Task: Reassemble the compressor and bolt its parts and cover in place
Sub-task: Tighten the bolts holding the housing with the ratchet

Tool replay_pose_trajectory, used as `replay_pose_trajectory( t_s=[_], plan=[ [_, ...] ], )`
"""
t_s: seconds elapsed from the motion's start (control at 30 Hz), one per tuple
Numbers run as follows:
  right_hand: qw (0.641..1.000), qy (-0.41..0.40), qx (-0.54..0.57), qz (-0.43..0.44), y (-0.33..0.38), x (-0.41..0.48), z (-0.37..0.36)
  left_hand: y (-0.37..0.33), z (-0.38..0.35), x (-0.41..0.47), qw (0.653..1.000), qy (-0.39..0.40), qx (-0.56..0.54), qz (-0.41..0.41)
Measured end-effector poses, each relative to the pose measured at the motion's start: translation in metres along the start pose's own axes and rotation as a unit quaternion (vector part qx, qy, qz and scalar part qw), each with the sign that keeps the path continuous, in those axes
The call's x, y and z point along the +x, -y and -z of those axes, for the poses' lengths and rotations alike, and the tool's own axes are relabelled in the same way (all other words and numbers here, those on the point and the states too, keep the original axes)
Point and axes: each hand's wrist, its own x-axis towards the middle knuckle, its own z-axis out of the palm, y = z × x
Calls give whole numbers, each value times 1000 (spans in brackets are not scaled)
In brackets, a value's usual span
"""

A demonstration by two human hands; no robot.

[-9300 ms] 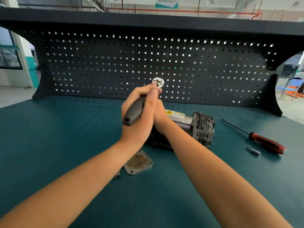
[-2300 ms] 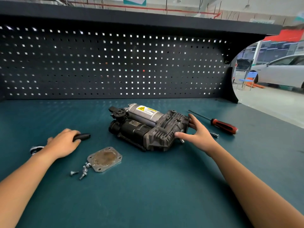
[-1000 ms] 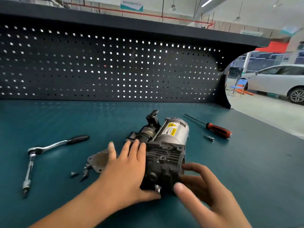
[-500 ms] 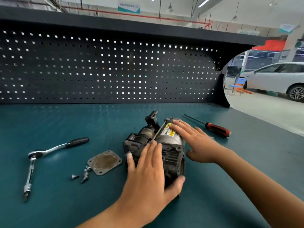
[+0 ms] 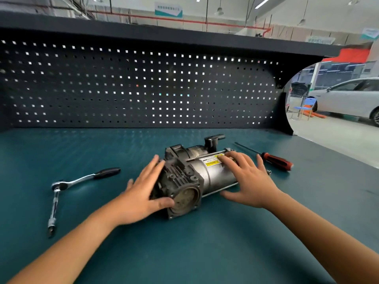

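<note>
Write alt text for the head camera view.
Two bare hands steady a compressor lying on a teal workbench: the left hand flat against its finned end, the right hand resting on its silver cylinder. A ratchet wrench lies to the left, a red-handled screwdriver to the right.

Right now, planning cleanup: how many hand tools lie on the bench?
2: the ratchet left of the compressor, the red-handled screwdriver right of it; smaller ones may be hidden.

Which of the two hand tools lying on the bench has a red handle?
The screwdriver, lying to the right of the compressor; the ratchet on the left has a black grip.
</note>
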Motion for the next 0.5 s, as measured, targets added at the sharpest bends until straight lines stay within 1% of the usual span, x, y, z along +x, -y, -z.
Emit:
replay_pose_trajectory(
  t_s=[0.07,0.17,0.23,0.37,0.43,0.5],
  plan=[
    [1000,-8,23,-8,6,5,-4,8,3,3,996,-17,-81,16],
    [998,-19,60,-16,12,16,-6,9,1,6,989,-43,-140,17],
    [997,-19,68,-19,11,20,-7,9,2,7,988,-53,-145,28],
    [997,-38,41,-43,8,25,-12,12,2,12,985,-74,-138,75],
    [996,-49,44,-63,11,26,-15,15,0,18,981,-104,-117,111],
    [994,-61,29,-82,14,30,-19,18,-2,27,976,-154,-79,133]
  ],
)
